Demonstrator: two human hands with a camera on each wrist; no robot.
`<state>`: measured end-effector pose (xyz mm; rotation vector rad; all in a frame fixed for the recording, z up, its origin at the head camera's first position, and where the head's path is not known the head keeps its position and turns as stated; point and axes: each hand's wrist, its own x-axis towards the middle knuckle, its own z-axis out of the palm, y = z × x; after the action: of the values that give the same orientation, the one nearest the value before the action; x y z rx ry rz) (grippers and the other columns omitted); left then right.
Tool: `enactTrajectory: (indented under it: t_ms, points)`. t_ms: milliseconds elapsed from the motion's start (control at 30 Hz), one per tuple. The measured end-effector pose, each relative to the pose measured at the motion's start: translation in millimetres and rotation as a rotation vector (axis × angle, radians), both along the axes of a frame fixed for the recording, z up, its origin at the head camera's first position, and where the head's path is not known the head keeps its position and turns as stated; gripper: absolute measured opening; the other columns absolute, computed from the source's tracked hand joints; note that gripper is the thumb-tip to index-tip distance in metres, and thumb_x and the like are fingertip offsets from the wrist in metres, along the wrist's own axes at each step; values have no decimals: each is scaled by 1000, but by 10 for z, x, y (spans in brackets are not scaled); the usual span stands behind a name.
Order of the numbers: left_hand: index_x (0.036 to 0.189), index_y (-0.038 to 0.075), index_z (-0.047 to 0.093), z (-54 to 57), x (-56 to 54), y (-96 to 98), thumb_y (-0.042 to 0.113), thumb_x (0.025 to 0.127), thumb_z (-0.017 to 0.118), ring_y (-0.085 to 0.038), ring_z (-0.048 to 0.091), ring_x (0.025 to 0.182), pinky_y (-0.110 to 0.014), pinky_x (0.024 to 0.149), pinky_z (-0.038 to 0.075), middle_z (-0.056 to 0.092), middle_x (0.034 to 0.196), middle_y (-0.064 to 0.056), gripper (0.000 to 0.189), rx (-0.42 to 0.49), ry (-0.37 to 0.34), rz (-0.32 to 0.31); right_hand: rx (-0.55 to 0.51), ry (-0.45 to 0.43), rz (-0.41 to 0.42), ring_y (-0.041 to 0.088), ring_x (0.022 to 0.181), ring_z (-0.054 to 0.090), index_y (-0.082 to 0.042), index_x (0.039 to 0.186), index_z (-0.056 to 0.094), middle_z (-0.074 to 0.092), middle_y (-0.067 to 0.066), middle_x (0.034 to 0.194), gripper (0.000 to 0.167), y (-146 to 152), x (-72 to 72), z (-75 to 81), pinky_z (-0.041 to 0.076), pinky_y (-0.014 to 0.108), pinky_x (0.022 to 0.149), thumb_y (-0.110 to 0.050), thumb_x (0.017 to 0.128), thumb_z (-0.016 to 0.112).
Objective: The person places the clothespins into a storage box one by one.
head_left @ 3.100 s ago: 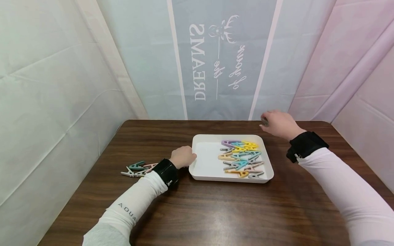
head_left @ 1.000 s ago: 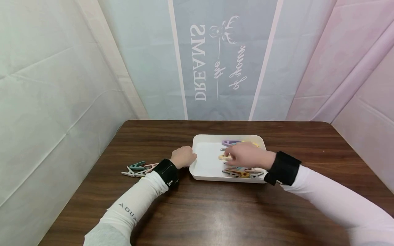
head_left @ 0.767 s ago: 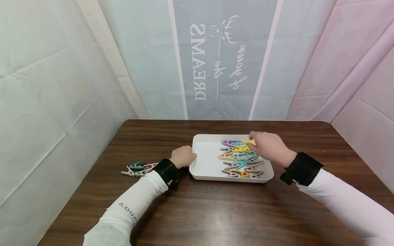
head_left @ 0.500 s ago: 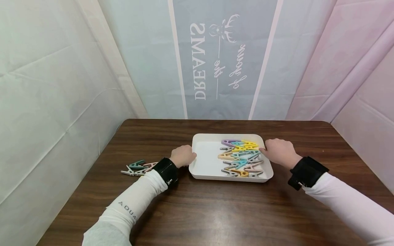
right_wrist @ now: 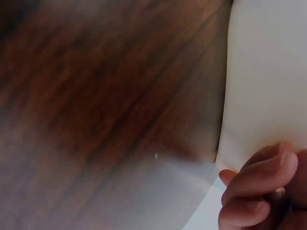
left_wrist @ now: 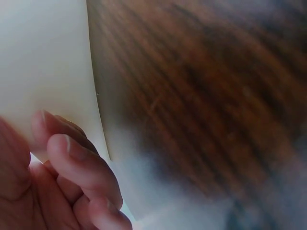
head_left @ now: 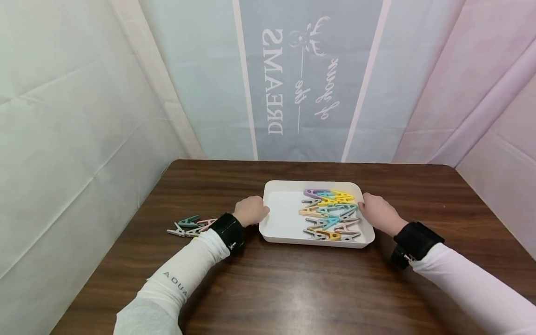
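Note:
A white rectangular tray [head_left: 281,218] sits on the table with several coloured plastic clothespins [head_left: 331,210] across its middle and right part. My left hand [head_left: 251,211] grips the tray's left side, thumb at the rim. In the left wrist view, bent fingers [left_wrist: 86,167] lie against the tray's outer wall. On the opposite side, my right hand [head_left: 380,213] holds the right rim in the same way. Curled fingers [right_wrist: 261,179] touch that wall in the right wrist view. The fingers beneath the hands are hidden in the head view.
Left of the tray, a small pile of clothespins [head_left: 189,223], green, pink and grey, lies beside my left forearm, partly hidden by it. The brown wooden table [head_left: 293,288] ends at cloth hangings [head_left: 310,93] at the back and sides.
My right hand came from behind the tray's right corner, passed over the clothespins, and now holds the right rim. A grey clothespin has appeared at the tray's front. The left hand stays put.

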<state>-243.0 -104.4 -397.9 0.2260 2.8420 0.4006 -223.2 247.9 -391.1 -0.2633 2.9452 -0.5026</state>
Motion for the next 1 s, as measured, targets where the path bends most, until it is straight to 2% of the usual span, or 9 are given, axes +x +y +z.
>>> enactTrajectory:
  t_ms: [267,400,533,633,733,800,867,1000]
  points:
    - [71,10,60,31,-25,-103,32,98,47,-17,56,50,-32,50,42,58,54,-3,37,29,2,2,9,34,11,28,71,58,20,110,48,58,22,83,28,-109,-48,40,44,38,60,-6,100,44]
    - [68,11,62,133,28,-223,44,100,45,-16,57,50,-32,51,43,61,53,-1,49,91,44,6,28,27,-7,29,72,59,20,110,48,59,24,84,28,-159,-49,47,46,40,60,-6,100,45]
    - [75,10,69,293,101,-481,54,99,43,-18,61,53,-34,54,45,67,65,-2,56,209,95,29,38,20,-12,29,69,59,20,109,48,58,23,80,28,-173,-39,27,46,39,57,-7,101,45]
    - [91,7,70,394,168,-753,52,99,45,-21,64,61,-35,60,45,69,78,-7,53,284,128,16,45,30,-14,30,68,60,20,108,48,58,21,78,28,-157,-24,13,46,40,56,-7,100,46]
    - [104,7,69,441,259,-1022,47,99,50,-21,64,70,-37,66,46,69,88,-8,45,287,161,-9,48,37,-18,31,69,60,20,107,47,57,22,78,28,-131,-12,0,46,41,57,-7,100,46]
    - [109,7,68,447,332,-1168,41,98,54,-20,63,75,-38,69,46,68,91,-6,38,277,179,-26,50,36,-24,31,70,60,20,108,47,58,23,80,28,-119,-7,-7,46,41,58,-7,100,46]
    - [107,9,68,429,405,-1265,37,98,58,-16,61,76,-38,69,46,67,91,-3,31,258,198,-45,46,26,-33,31,71,60,20,109,47,58,24,81,29,-109,0,-11,46,41,58,-7,100,46]
    - [101,12,68,332,530,-1293,33,94,64,-13,61,78,-37,70,48,66,89,2,23,225,219,-116,42,3,-51,31,72,60,20,112,46,59,25,85,31,-92,17,-18,47,41,58,-8,101,45]
